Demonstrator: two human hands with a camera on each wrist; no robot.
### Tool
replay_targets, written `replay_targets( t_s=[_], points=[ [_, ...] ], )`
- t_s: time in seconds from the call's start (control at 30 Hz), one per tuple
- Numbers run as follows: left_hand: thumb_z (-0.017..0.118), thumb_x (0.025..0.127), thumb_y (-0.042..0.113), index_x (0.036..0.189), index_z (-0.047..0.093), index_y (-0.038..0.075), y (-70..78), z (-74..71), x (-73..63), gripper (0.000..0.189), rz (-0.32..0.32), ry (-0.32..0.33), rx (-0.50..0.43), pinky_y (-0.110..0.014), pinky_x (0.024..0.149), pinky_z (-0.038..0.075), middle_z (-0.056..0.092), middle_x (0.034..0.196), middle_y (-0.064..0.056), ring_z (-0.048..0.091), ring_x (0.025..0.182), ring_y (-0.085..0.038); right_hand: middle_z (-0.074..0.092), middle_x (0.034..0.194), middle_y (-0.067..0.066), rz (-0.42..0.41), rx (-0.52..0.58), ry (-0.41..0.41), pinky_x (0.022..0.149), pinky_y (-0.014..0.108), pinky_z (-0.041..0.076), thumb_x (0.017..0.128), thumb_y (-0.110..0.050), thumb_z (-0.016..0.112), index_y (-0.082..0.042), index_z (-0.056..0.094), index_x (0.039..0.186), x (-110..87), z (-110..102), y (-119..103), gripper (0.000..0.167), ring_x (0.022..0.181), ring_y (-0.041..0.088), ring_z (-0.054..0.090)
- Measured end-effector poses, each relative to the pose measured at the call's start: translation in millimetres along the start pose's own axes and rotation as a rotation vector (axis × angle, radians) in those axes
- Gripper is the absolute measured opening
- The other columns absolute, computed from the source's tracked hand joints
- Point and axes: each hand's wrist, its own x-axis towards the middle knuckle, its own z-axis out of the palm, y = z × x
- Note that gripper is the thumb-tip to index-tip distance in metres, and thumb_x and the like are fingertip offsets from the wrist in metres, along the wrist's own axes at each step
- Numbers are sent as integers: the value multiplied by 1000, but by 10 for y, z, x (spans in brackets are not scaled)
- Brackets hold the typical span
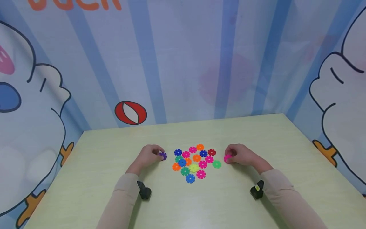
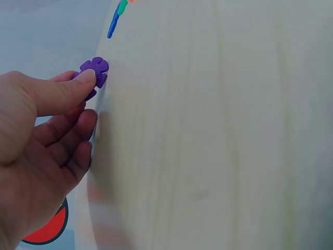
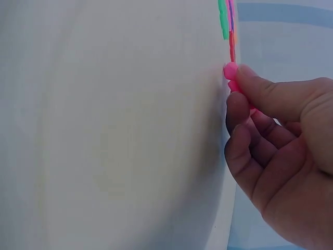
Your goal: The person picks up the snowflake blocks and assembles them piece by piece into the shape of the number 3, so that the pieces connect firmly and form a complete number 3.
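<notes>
Between thumb and fingers, my left hand [image 1: 149, 156] pinches a purple notched plastic disc [image 2: 97, 70], shaped like a flower or snowflake. On the other side, my right hand [image 1: 240, 154] pinches a pink disc [image 3: 231, 71] of the same kind, its lower part hidden by the fingers. Between the hands a loose cluster of such discs lies on the table. In it are a yellow disc [image 1: 193, 168], a dark red disc [image 1: 211, 152], a light green disc [image 1: 217, 164] nearest the right hand and a dark blue disc [image 1: 178, 152] nearest the left. Some discs overlap.
The pale wooden table [image 1: 217, 203] ends at a printed fabric backdrop [image 1: 188, 63] behind and at both sides. A red and white ball [image 1: 131, 113] is printed on it. Black devices are strapped at the left wrist [image 1: 145, 191] and right wrist [image 1: 256, 190].
</notes>
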Motion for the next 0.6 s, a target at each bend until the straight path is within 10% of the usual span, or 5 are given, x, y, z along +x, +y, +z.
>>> replay_targets(
  t_s=[0.6],
  points=[
    [71,87,11,118,68,8,286,8,-77,32,24,-20,-99,-36,86,51,62,98,-6,56,96,-22,60,84,6,-137,71,-1,67,30,54,88,0,63,-1,61,102,18,-2,-437,14,70,18,60]
  ],
)
